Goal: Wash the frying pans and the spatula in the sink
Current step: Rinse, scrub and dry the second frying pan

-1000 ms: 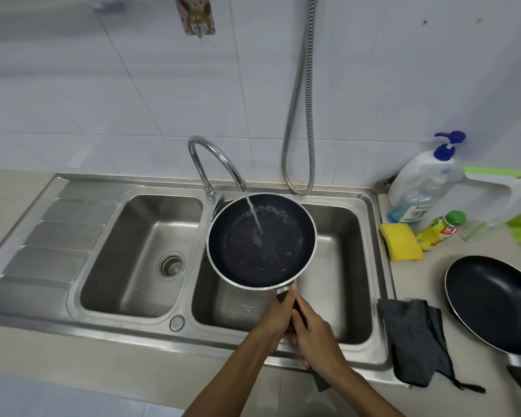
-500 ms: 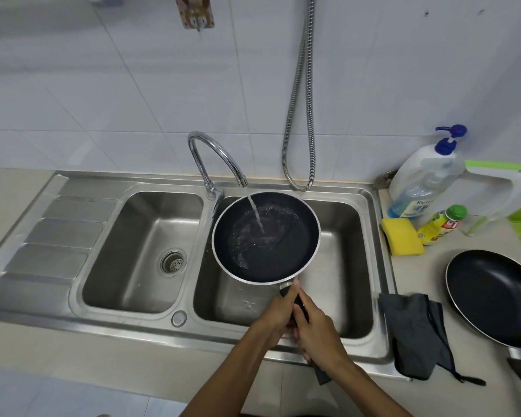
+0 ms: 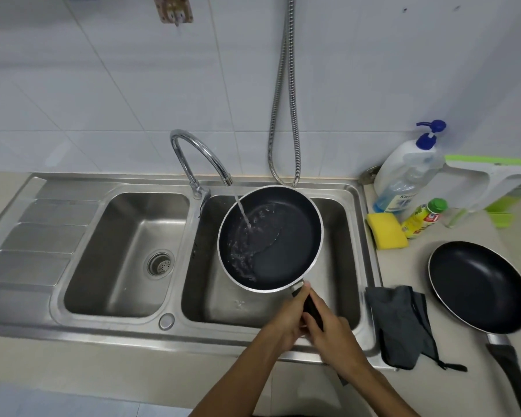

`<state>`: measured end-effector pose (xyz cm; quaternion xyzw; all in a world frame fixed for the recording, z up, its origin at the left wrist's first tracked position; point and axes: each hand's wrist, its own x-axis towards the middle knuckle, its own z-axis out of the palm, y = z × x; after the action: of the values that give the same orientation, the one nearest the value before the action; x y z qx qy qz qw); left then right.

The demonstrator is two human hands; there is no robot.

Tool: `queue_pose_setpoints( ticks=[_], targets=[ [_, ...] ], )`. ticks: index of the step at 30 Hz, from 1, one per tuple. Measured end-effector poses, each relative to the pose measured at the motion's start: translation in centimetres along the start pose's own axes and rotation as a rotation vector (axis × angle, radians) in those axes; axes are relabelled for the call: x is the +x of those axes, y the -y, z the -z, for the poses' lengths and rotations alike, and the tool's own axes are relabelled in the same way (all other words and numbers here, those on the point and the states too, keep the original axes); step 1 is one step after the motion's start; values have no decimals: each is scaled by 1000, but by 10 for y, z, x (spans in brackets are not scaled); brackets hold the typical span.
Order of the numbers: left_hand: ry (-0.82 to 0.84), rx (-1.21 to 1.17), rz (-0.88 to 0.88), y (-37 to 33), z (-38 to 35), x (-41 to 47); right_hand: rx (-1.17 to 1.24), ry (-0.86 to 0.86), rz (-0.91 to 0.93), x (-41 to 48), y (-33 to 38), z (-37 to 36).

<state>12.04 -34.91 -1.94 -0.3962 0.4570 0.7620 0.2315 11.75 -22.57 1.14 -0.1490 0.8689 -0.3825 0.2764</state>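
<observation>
Frying pans: two. The held pan (image 3: 271, 239) is above the right basin (image 3: 342, 266); the second pan (image 3: 478, 284) lies on the counter (image 3: 409, 266) at its right edge.

Hands: two. The left hand (image 3: 286, 320) and right hand (image 3: 334, 335) both grip the held pan's handle.

Sink (image 3: 103, 335): one, with two basins, the other being the left basin (image 3: 118, 224).

Tap (image 3: 205, 147): one.

Drain strainer (image 3: 160, 262): one, in the left basin.

Metal hose (image 3: 289, 25): one.

Bottles: two, at the counter's back edge. These are a pump bottle (image 3: 403, 173) and a green-capped bottle (image 3: 423, 218).

Sponge (image 3: 387, 231): one.

Dark cloth (image 3: 400, 323): one, at the counter's front edge.
</observation>
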Motion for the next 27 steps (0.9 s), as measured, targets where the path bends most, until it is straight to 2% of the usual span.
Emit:
queue_pose_setpoints(
  ticks=[4,14,18,23,27],
  targets=[
    [36,10,7,-6,-14,3,-147,7,14,1,-8,13],
    [165,-8,-23,-30,-31,-4,-494,-130,78,-7,2,21],
    [228,-20,-9,-35,-37,-7,-424,-105,-123,-11,10,24],
    [285,-47,-6,-39,-47,-9,-480,-242,7,-16,0,20],
    [283,-56,-12,-43,-54,-13,-503,-329,29,-16,-1,24]
  ],
)
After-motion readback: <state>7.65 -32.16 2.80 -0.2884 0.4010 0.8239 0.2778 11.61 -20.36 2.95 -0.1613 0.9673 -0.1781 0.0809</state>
